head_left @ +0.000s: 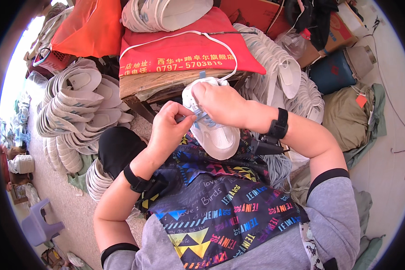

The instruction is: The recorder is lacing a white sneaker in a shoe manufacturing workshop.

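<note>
While the left hand [167, 128] pinches blue lace [206, 120] and the right hand [224, 104], its grip unclear, curls over the white shoe [219, 140], best pull evenly.

Wht shoe [219, 143] vs. dark multicolour apron [238, 207]

Shoe: wht w/ pale-blue accents; lace [202, 117] lt blue-grey. Apron: v. dark navy/blk, printed all over w/ pink, blue, orange & yellow lettering, plus yellow triangles and diag. stripes. Sleeves [333, 198]: grey, blk cuffs. Wristbands [280, 125]: blk. Cloth [180, 47]: bright red, yellow print; table [141, 85] under it: brown wood. Stacked shoe uppers [72, 108]: off-wht w/ grey-blue patches. Bag [92, 31]: orange-red. Stool [40, 220]: pale purple. Sack [346, 114]: khaki, w/ orange tag [361, 100]. Floor [72, 202]: speckled pinkish-beige.
</note>
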`<action>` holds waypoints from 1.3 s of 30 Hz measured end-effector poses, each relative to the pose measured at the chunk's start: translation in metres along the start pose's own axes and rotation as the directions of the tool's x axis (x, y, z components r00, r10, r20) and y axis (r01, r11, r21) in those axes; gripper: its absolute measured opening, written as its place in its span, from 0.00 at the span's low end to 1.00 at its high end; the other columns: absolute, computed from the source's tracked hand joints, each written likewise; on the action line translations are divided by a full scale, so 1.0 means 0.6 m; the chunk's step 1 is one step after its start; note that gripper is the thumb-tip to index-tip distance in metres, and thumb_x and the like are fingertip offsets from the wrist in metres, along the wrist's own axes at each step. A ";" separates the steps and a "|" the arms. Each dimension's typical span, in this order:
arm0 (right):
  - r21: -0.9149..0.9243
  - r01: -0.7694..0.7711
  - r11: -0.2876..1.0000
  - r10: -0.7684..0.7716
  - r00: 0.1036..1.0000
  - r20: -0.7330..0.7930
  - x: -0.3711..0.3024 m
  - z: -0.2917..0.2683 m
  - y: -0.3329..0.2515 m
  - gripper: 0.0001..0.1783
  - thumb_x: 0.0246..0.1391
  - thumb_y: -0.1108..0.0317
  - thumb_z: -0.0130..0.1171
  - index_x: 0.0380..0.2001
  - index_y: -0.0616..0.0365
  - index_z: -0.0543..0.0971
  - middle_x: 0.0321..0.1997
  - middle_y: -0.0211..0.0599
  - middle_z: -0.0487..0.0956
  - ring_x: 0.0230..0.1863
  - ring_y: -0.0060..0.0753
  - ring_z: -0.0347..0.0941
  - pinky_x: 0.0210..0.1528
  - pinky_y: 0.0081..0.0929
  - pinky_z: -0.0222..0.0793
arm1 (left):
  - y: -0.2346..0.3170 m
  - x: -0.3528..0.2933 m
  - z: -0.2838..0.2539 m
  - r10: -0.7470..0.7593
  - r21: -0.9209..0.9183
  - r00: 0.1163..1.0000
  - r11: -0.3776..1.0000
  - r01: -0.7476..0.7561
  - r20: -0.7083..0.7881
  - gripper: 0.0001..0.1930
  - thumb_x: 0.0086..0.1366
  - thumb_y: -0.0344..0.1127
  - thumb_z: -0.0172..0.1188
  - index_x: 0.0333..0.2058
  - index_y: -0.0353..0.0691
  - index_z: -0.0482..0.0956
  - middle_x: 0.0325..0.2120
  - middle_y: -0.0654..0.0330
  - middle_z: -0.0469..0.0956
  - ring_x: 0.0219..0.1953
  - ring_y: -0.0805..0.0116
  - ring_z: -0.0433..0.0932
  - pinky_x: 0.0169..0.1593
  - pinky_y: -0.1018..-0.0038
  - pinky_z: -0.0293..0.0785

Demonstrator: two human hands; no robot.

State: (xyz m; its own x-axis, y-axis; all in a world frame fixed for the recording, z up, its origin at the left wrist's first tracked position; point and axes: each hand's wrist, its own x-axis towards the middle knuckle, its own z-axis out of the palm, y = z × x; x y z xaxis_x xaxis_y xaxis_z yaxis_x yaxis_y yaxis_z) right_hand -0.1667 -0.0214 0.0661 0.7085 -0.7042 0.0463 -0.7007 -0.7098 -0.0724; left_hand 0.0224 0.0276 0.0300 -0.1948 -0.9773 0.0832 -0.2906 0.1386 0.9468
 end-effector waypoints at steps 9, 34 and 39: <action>0.663 -0.040 0.748 0.269 0.931 -0.248 0.053 -0.030 -0.004 0.10 0.55 0.75 0.55 0.41 0.64 0.71 0.35 0.46 0.77 0.38 0.41 0.77 0.40 0.33 0.72 | 0.026 0.045 0.028 0.234 0.374 0.972 0.900 -0.225 0.022 0.07 0.53 0.28 0.61 0.31 0.33 0.76 0.40 0.50 0.72 0.38 0.50 0.76 0.40 0.62 0.75; 0.526 -0.166 0.834 0.261 0.959 -0.111 -0.081 0.019 0.051 0.11 0.50 0.65 0.60 0.31 0.59 0.72 0.32 0.44 0.73 0.33 0.50 0.76 0.34 0.43 0.73 | 0.041 0.054 0.064 0.291 0.630 0.956 0.737 -0.247 0.034 0.04 0.49 0.31 0.64 0.26 0.42 0.79 0.44 0.59 0.69 0.48 0.51 0.65 0.48 0.57 0.63; 0.661 -0.095 0.744 0.232 0.965 -0.123 -0.076 0.027 0.052 0.10 0.49 0.63 0.60 0.25 0.58 0.74 0.29 0.42 0.74 0.33 0.49 0.75 0.33 0.42 0.69 | 0.059 0.074 0.041 0.142 0.639 0.965 0.727 -0.253 0.221 0.07 0.55 0.34 0.64 0.31 0.40 0.79 0.44 0.56 0.68 0.50 0.52 0.65 0.54 0.59 0.62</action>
State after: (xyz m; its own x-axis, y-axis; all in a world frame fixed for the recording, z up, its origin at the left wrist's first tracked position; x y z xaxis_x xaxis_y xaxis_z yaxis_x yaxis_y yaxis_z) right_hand -0.2194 -0.0114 0.0457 0.5109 -0.8464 0.1505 -0.5329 -0.4492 -0.7171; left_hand -0.0196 -0.0069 0.0592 -0.4359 -0.8881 0.1459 -0.7604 0.4501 0.4683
